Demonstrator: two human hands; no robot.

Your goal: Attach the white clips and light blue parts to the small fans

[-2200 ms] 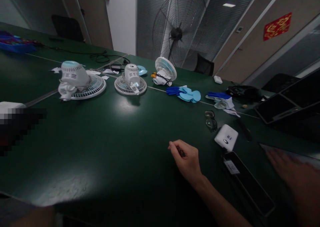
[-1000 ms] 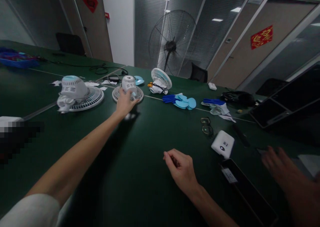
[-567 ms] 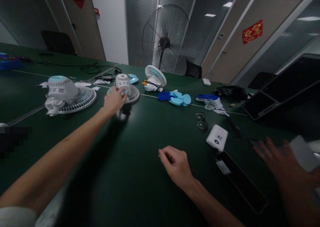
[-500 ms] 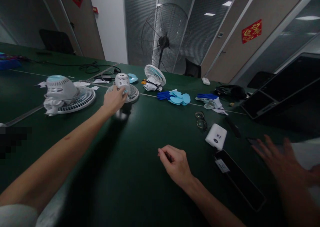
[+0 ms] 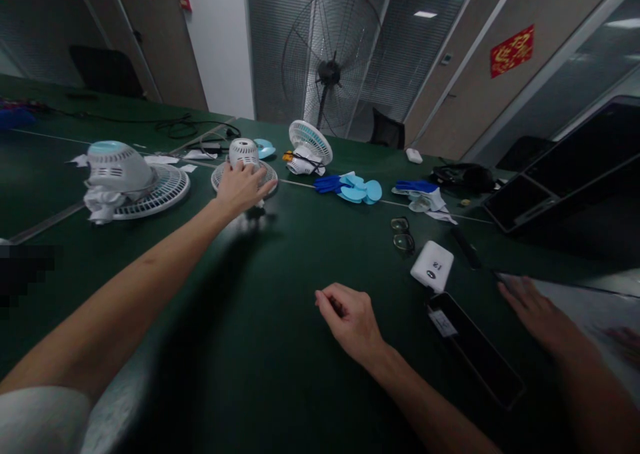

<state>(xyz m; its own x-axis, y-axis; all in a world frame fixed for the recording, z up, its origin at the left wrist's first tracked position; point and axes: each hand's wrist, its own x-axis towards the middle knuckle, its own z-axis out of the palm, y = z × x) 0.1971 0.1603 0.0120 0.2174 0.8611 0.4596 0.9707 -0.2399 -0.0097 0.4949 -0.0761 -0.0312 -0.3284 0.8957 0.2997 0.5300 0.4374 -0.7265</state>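
- Middle fan [image 5: 243, 149]: on the green table [image 5: 280, 254], grille down; motor housing points upward, so its long axis stands roughly upright; it lies straight out from the left forearm.
- Left hand [image 5: 240, 186]: over the near side of the housing, touching it as seen; thumb spread away from the fingers, pointing toward the right-hand side; fingertips partly hidden, so how firmly they bear cannot be told.
- Right hand [image 5: 353, 317]: nearer the wearer, well apart from the middle fan, which lies beyond it and to its left; fingers curled, thumb pressed against the index finger; nothing visible in it; the left hand is the nearer of the two.
- Larger fan [image 5: 120, 167]: left of the middle fan, also grille down; white wrapping at its near end.
- Third fan [image 5: 310, 141]: right of the middle fan, grille tilted up; dark cord around its body.
- Light-blue blades [image 5: 367, 191]: beside the blue glove [image 5: 327, 184]; eyeglasses [image 5: 403, 243] and white box [image 5: 433, 266] lie nearer.
- Another person's hand [image 5: 545, 317]: far right, at a flat panel [image 5: 590, 307]; separate from the wearer's hands.
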